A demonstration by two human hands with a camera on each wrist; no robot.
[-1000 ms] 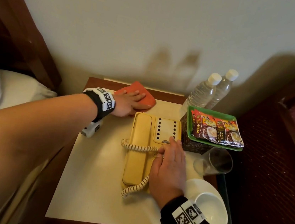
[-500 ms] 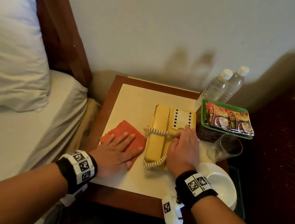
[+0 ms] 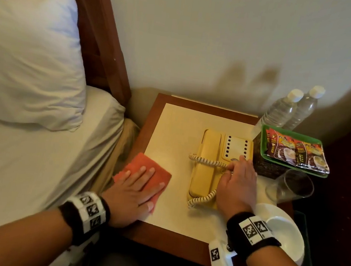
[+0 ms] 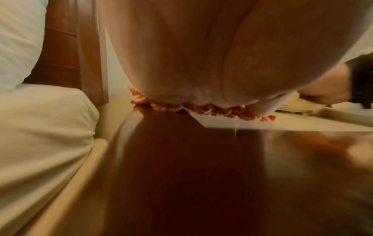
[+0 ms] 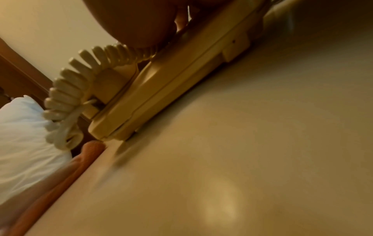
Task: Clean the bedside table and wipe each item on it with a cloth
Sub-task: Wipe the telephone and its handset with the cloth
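The surface [image 3: 177, 128] is left bare behind the cloth [image 3: 143, 171]; the right side is obstructed by telephone [image 3: 211, 159], bottles [image 3: 283, 110], tray [image 3: 291, 151], glass [image 3: 291, 187].

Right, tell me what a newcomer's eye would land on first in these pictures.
First the orange cloth, pressed flat under the left hand at the near left edge of the bedside table. Next the yellow telephone at the table's middle, with the right hand resting on it by the coiled cord. Then the green tray of coffee sachets at the right, two water bottles behind it.
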